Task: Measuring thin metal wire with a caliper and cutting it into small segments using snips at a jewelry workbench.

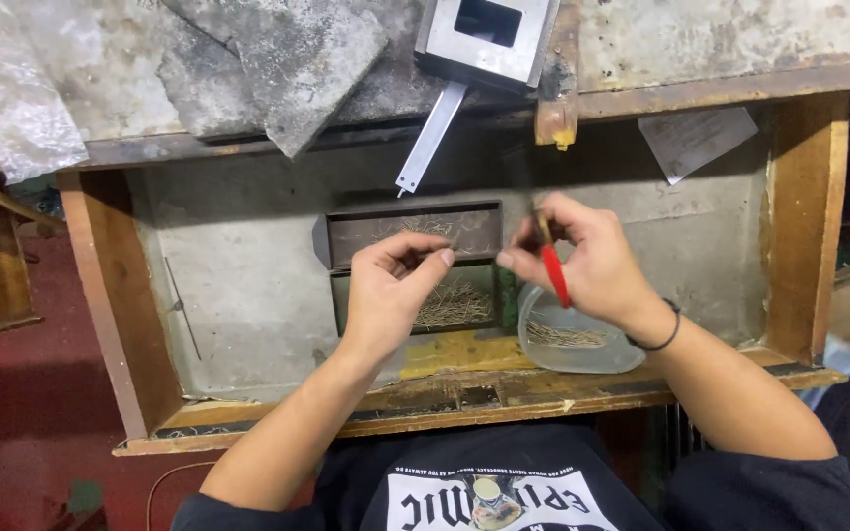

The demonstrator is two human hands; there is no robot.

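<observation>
Left hand over dark tray of thin wire pieces, grip pinched as if on one piece, too fine to confirm. Right hand closed round red-handled tool, tip toward left fingers. Clear bowl just beneath right hand, wire pieces inside.

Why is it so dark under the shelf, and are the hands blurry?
Head view: the bench top overhangs and throws shadow across the drawer's back wall; the left hand and right hand look fairly sharp; the thin wires in the dark tray smear together, too fine to separate.
</observation>
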